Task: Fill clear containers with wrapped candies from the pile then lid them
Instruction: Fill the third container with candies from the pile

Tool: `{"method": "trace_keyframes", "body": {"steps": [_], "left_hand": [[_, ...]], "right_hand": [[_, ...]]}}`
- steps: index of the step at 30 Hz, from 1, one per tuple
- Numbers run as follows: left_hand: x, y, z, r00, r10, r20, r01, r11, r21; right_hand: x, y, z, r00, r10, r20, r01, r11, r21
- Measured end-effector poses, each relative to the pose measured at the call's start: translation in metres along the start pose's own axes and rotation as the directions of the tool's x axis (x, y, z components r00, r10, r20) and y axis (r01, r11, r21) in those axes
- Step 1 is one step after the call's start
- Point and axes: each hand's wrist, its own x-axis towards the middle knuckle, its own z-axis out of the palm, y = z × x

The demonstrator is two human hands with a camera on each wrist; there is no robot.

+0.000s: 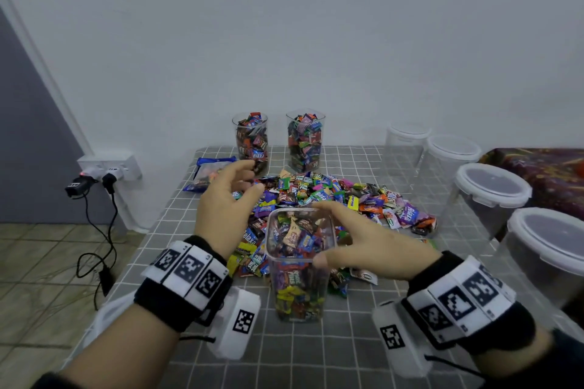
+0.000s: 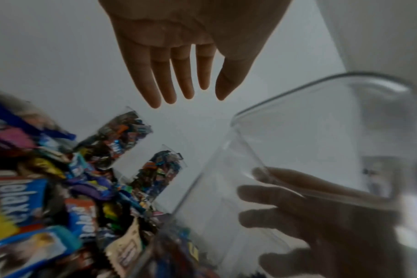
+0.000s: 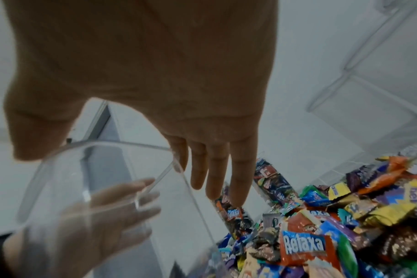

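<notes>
Nearest the camera, two forearms in black wristbands with white coded marker blocks reach over a grey grid-patterned tablecloth [image 1: 316, 354]. Between them stands a tall clear square plastic container [image 1: 300, 265], upright and nearly full of wrapped candies. The right hand [image 1: 363, 243] hovers at its rim with straight, spread fingers and the thumb by the near corner; whether it touches the rim I cannot tell, but it grips nothing. The left hand [image 1: 226, 202] is raised over the loose multicoloured pile of wrapped candies [image 1: 341, 199], fingers relaxed and empty. Behind the pile two more clear containers packed with candies [image 1: 278, 139] stand unlidded. Empty clear tubs with white lids [image 1: 493, 186] line the right side.

The container is tall and narrow, so a sideways knock from either hand could likely tip it and spill it. Overfilling would probably stop a lid from seating.
</notes>
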Motion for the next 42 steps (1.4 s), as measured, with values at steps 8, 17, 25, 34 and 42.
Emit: {"method": "trace_keyframes", "body": {"steps": [8,17,25,34,42], "left_hand": [[0.029,-0.057,-0.004,0.910,-0.395,0.124,0.312,0.851,0.423],[0.050,-0.093,0.000,0.822,-0.565,0.074,0.384,0.645,0.661],[0.079,-0.125,-0.002,0.759,-0.648,0.056,0.498,0.634,0.591],[0.073,-0.096,0.019,0.692,-0.652,0.310,0.266,0.630,0.730],[0.056,-0.061,0.030,0.654,-0.543,0.527,0.040,0.720,0.693]], "right_hand": [[0.020,0.027,-0.020,0.952,0.166,-0.258,-0.190,0.979,-0.072],[0.058,0.080,-0.032,0.831,0.407,-0.379,-0.520,0.812,-0.266],[0.084,0.095,-0.036,0.744,0.545,-0.386,-0.652,0.718,-0.244],[0.088,0.087,-0.029,0.844,0.488,-0.221,-0.536,0.766,-0.354],[0.088,0.061,-0.013,0.950,0.304,-0.077,-0.313,0.902,-0.296]]}}
